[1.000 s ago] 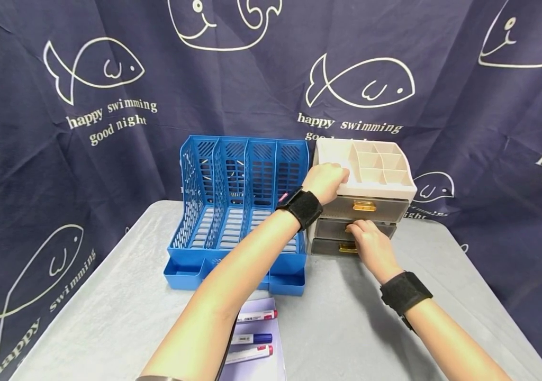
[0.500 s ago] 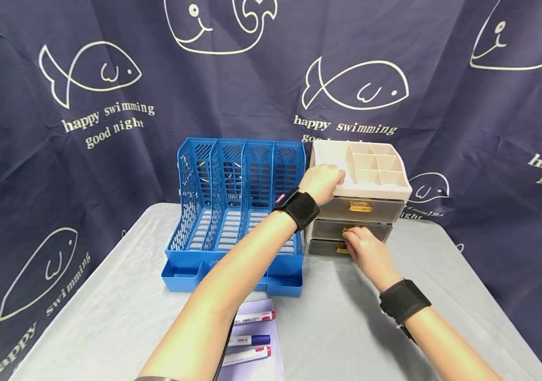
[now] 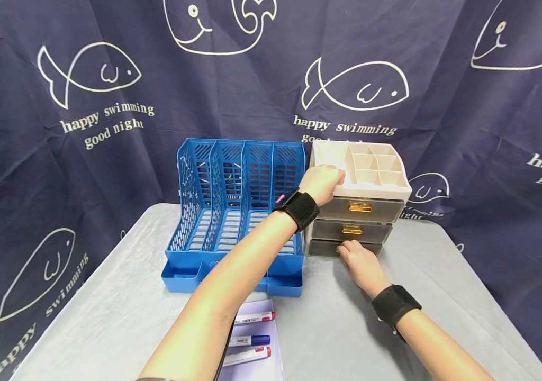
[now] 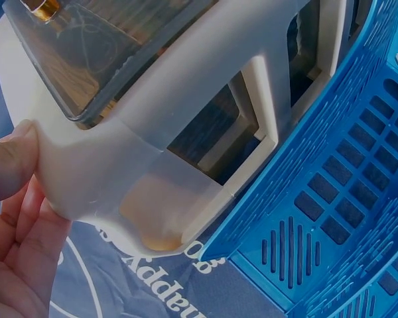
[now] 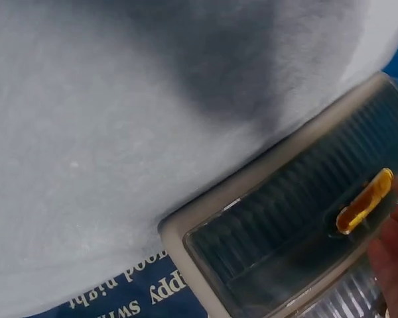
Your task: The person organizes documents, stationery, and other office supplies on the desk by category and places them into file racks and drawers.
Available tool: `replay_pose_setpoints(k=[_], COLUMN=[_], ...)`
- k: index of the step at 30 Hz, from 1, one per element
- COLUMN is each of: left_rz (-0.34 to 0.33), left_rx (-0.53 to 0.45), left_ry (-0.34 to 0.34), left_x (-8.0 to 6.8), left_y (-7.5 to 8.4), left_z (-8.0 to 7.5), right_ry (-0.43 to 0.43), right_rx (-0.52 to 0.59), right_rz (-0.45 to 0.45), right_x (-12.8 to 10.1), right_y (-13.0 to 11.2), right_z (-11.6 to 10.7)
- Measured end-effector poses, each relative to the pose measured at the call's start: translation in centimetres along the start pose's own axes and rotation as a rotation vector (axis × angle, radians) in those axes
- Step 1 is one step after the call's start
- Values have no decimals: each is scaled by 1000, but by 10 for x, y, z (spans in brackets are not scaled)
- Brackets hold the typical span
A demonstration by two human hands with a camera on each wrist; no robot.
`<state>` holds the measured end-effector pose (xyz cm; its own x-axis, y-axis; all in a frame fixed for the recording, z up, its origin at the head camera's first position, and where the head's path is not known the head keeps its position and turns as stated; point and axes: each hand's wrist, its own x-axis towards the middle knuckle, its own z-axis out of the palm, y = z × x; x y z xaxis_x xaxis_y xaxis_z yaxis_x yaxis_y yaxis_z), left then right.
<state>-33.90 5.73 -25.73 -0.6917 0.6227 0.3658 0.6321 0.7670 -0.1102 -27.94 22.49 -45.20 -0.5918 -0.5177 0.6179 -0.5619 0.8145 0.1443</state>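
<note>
A white organizer (image 3: 371, 191) with see-through grey drawers and gold handles stands at the back right of the table. My left hand (image 3: 322, 182) grips its upper left front rim; in the left wrist view, thumb and fingers (image 4: 12, 159) pinch the white edge. At the bottom drawer (image 3: 321, 247), my right hand (image 3: 360, 264) has its fingers bent around the gold handle. In the right wrist view that bottom handle (image 5: 365, 201) shows beside the fingertips (image 5: 393, 248), and part of the hand lies outside the frame. All the drawers look pushed in.
A blue file rack (image 3: 237, 259) with several slots stands directly left of the organizer. Nearer me, a pale purple tray (image 3: 274, 362) bears markers, among them a blue-capped marker (image 3: 250, 340), partly hidden by my left forearm. A dark printed curtain (image 3: 233, 95) hangs behind.
My right hand has moved down from the middle drawer's handle to the bottom drawer's handle. My left hand has kept its place on the organizer's rim.
</note>
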Motion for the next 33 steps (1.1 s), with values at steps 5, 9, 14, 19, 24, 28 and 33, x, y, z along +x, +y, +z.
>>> replay_pose_setpoints(k=[5, 9, 14, 19, 24, 28, 33], left_rz=[2, 5, 0, 7, 8, 9, 13], left_rx=[-5, -4, -7, -13, -15, -11, -6], left_ry=[8, 5, 3, 5, 3, 2, 5], left_x=[0, 0, 0, -1, -2, -2, -3], left_y=[0, 0, 0, 0, 0, 0, -1], left_z=[0, 0, -1, -2, -2, -2, 0], right_ry=[-68, -71, -55, -69, -81, -66, -52], right_rx=[-52, -73, -117, -134, -146, -155, -163], right_rz=[-4, -1, -6, -19, -48, -69, -75], right_x=[0, 1, 1, 1, 1, 0, 0], right_y=[-2, -3, -3, -2, -2, -1, -1], right_z=[3, 4, 7, 9, 10, 13, 14])
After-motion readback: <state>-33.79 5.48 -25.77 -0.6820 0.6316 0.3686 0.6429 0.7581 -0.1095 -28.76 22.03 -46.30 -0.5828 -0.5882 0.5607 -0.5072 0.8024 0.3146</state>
